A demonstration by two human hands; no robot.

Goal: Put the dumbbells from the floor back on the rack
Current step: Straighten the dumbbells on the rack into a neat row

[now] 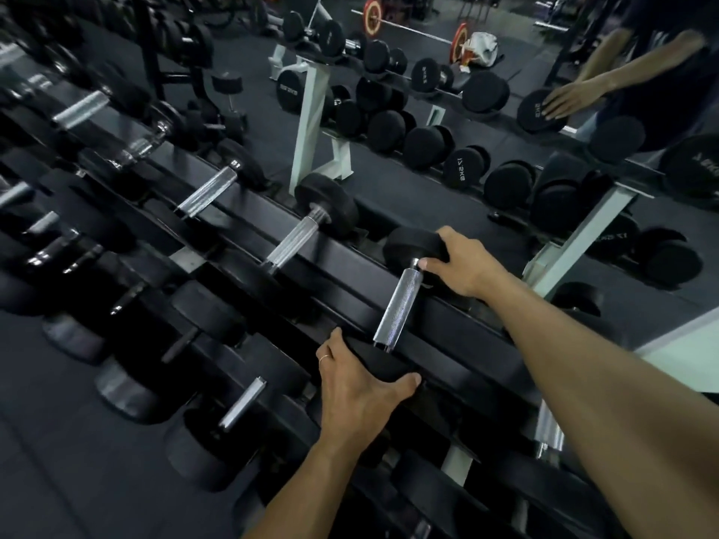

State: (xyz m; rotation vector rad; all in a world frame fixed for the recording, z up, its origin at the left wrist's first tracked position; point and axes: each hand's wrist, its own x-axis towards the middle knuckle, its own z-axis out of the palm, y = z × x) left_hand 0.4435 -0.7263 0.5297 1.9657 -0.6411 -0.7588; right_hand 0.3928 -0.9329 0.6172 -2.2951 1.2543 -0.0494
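Observation:
A black dumbbell with a knurled silver handle (398,303) lies across the top tier of the black rack (342,266). My left hand (360,387) grips its near black head, fingers over the top and thumb stretched along the side. Over the far black head (412,245) my right hand (461,262) is curled, its thumb by the handle's collar. More dumbbells (307,223) sit on the same tier to the left.
Lower rack tiers (218,367) hold several more dumbbells down to the dark floor (58,461). A mirror behind the rack reflects the white-framed rack (311,122), my arms and a barbell with red plates (412,31).

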